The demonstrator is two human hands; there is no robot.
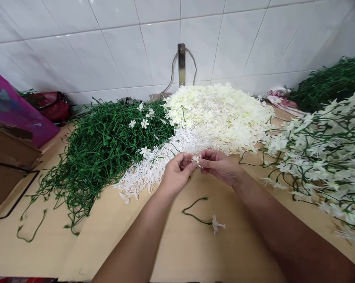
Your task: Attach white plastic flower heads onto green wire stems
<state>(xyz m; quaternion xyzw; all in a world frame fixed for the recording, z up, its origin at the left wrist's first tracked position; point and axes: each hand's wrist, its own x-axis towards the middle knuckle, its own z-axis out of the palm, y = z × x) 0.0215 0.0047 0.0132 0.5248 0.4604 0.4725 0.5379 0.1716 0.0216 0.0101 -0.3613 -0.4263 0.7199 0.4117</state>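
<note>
Both my hands meet over the board, at the near edge of the white pieces. Between the fingertips of my left hand [179, 171] and my right hand [220, 165] is a small white artificial flower [196, 159], pinched from both sides. Just below them on the board lies a green plastic stem [192, 214] with a white flower [217, 225] on one end. Beyond my hands are a pile of thin white plastic pieces [145, 169] and a heap of cream flower heads [221, 114]. Whether my fingers also hold a thin white piece is hidden.
A tangled heap of green stems [107, 137] stands at left, a few white flowers on it. Assembled flowers on stems [327, 157] pile up at right, with more green stems [333, 82] behind. A cardboard box [9, 169] and a purple bag [21, 106] are far left. Tiled wall [239, 39] closes the back.
</note>
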